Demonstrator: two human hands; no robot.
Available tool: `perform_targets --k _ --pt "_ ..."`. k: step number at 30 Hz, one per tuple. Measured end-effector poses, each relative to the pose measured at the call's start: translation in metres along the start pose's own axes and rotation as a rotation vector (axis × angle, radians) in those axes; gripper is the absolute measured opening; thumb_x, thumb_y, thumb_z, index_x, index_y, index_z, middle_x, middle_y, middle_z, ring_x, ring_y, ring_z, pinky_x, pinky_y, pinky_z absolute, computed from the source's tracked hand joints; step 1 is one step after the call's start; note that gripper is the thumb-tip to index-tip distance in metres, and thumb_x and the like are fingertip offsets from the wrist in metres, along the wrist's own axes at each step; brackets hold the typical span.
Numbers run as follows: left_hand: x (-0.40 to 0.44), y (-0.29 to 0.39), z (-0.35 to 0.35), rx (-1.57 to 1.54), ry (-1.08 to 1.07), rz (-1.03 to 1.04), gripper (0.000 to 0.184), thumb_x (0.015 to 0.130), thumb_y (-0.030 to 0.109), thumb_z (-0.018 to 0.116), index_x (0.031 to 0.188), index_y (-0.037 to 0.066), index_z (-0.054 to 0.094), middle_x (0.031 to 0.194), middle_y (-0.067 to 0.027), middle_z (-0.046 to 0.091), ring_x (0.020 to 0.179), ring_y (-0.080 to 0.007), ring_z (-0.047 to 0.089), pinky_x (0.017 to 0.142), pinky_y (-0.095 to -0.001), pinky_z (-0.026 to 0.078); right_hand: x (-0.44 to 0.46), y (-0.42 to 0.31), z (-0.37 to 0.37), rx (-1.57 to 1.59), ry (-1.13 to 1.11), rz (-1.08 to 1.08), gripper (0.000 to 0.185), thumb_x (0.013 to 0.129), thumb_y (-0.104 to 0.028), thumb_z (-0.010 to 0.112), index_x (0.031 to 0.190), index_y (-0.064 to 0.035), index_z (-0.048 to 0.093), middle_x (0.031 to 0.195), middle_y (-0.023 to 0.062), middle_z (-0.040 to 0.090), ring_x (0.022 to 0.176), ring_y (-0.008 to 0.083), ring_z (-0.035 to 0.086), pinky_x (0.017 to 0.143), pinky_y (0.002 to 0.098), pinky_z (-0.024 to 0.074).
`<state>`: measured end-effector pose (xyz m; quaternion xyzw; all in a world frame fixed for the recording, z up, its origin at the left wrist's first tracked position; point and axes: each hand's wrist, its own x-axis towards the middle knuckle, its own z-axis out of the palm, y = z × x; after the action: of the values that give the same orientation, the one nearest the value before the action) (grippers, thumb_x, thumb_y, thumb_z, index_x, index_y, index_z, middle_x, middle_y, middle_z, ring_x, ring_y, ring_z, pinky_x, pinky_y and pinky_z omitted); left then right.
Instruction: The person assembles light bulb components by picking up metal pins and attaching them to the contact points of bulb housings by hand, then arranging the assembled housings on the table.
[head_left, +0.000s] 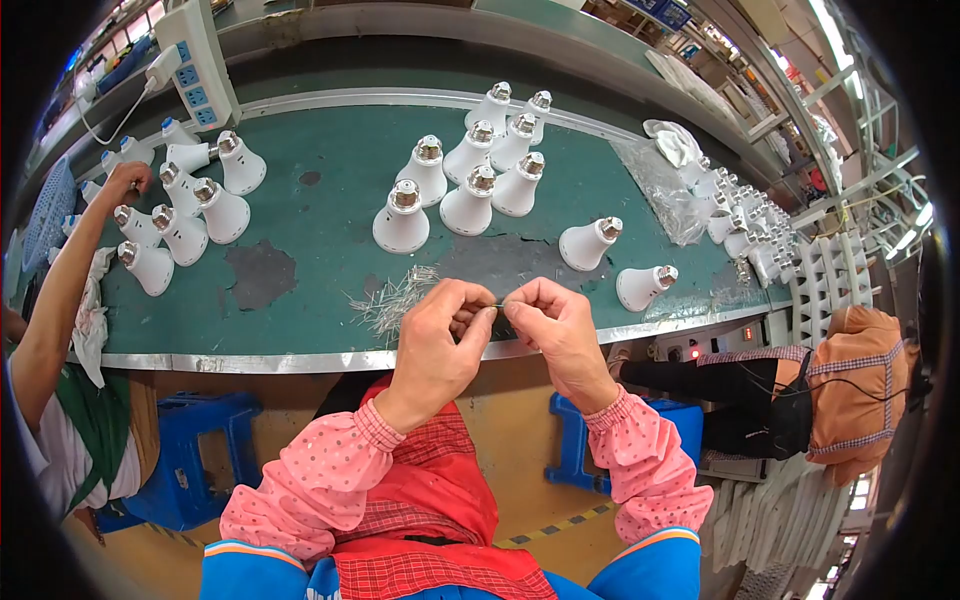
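Thin piece [499,306]: between both hands, over the bench [330,240] near its front edge; detail too small to read.
Left hand [440,340]: narrow thumb-and-forefinger pinch on it.
Right hand [556,330]: matching pinch, close beside.
Fingertips [487,314]: light, level pressure probably best; squeezing could bend it.
Strand pile [392,304]: beside left hand.
Bulbs [467,210]: standing beyond.

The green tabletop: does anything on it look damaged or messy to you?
Yes. The green tabletop has ragged dark patches where its surface seems worn away; a large dark patch shows toward the left. Also, thin wires lie in a loose heap beside the left hand, pointing every which way, which looks untidy.
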<state>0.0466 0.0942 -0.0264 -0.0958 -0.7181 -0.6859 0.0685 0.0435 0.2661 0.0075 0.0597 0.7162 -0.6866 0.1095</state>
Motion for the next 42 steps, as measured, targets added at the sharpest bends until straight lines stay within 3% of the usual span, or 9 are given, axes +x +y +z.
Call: perform_targets --k 11,20,25,26,30,33,36,39,42 --pt "-0.006 0.004 -0.006 0.020 -0.020 0.014 0.010 0.085 -0.005 0.070 0.092 0.001 0.066 0.082 0.0003 0.062 0.068 -0.0057 0.056 0.061 -0.0232 0.046 -0.007 -0.003 0.006 -0.147 -0.033 -0.076 0.008 0.095 -0.005 0.072 0.099 0.0013 0.069 0.091 -0.0012 0.069 0.081 0.0028 0.060 0.069 0.0201 0.0482" --pt "-0.010 0.002 0.001 0.225 0.193 0.299 0.020 0.078 -0.010 0.071 0.090 0.004 0.062 0.081 -0.0053 0.059 0.059 -0.0156 0.059 0.054 -0.0301 0.047 -0.022 0.003 0.007 -0.187 0.076 -0.116 0.008 0.090 -0.006 0.070 0.092 0.0018 0.068 0.082 -0.0023 0.067 0.073 0.0016 0.057 0.062 0.0215 0.0459" --pt "-0.011 0.004 -0.006 0.158 0.150 0.249 0.018 0.082 -0.009 0.072 0.091 0.004 0.063 0.082 -0.0035 0.060 0.059 -0.0113 0.057 0.053 -0.0281 0.044 -0.048 0.006 -0.010 -0.220 -0.091 0.072 0.012 0.094 -0.009 0.075 0.096 0.0018 0.071 0.082 -0.0030 0.067 0.074 0.0011 0.057 0.063 0.0212 0.0459" --pt "-0.014 0.004 -0.003 0.121 0.130 0.220 0.017 0.083 -0.009 0.072 0.091 0.004 0.064 0.082 -0.0030 0.060 0.059 -0.0102 0.056 0.052 -0.0274 0.043 -0.052 0.004 -0.007 -0.219 -0.079 0.024 0.014 0.098 -0.011 0.075 0.098 0.0006 0.068 0.084 -0.0039 0.065 0.074 0.0013 0.056 0.062 0.0205 0.0437" --pt "-0.027 0.012 0.007 0.073 0.050 0.136 0.015 0.085 -0.008 0.072 0.093 0.003 0.065 0.084 -0.0018 0.061 0.066 -0.0075 0.056 0.058 -0.0246 0.045 -0.055 -0.006 0.004 -0.083 0.063 -0.031 0.014 0.098 -0.011 0.074 0.106 0.0005 0.070 0.086 -0.0005 0.070 0.073 0.0046 0.062 0.063 0.0212 0.0484" --pt "-0.031 0.013 0.008 0.095 0.048 0.183 0.016 0.084 -0.008 0.072 0.093 0.003 0.065 0.083 -0.0023 0.061 0.065 -0.0082 0.056 0.057 -0.0247 0.045 -0.053 0.000 0.003 -0.039 0.052 -0.051 0.013 0.098 -0.010 0.074 0.104 0.0005 0.070 0.086 -0.0013 0.069 0.072 0.0044 0.061 0.063 0.0213 0.0480" --pt "-0.032 0.015 0.005 0.167 0.055 0.276 0.016 0.084 -0.008 0.072 0.092 0.003 0.064 0.084 -0.0030 0.061 0.065 -0.0083 0.056 0.056 -0.0252 0.045 -0.052 0.004 0.006 -0.032 0.054 -0.087 0.009 0.098 -0.008 0.071 0.102 0.0001 0.069 0.085 -0.0018 0.068 0.071 0.0043 0.059 0.062 0.0214 0.0472" --pt "-0.030 0.009 0.004 0.251 0.034 0.423 0.021 0.080 -0.010 0.073 0.094 0.003 0.063 0.083 -0.0061 0.060 0.064 -0.0154 0.059 0.056 -0.0299 0.048 -0.049 0.005 0.007 -0.081 0.056 -0.159 0.008 0.097 -0.008 0.071 0.095 -0.0002 0.067 0.081 -0.0033 0.066 0.070 0.0039 0.058 0.059 0.0228 0.0457" --pt "-0.019 0.012 0.001 0.413 -0.017 0.706 0.024 0.078 -0.011 0.073 0.096 0.002 0.062 0.081 -0.0092 0.059 0.066 -0.0252 0.061 0.057 -0.0354 0.050 -0.045 -0.007 0.002 -0.451 0.065 -0.183 0.011 0.087 -0.006 0.074 0.088 0.0006 0.066 0.076 0.0023 0.063 0.067 0.0076 0.058 0.060 0.0270 0.0461"
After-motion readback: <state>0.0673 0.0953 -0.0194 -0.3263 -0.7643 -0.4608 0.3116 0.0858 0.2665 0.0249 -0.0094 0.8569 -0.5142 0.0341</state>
